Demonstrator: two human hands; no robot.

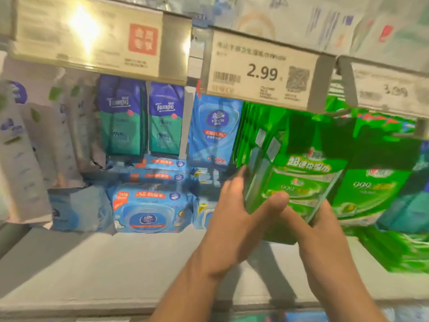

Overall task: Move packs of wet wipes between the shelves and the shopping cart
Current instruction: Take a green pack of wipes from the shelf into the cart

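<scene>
Green wipes pack (294, 187), front of a hanging row at the right of the shelf (116, 263): left hand (234, 212) and right hand (325, 226) are gripping it with fingers curled round its sides, thumbs in front; best slid squarely toward the near edge, leaving neighbouring packs undisturbed.
</scene>
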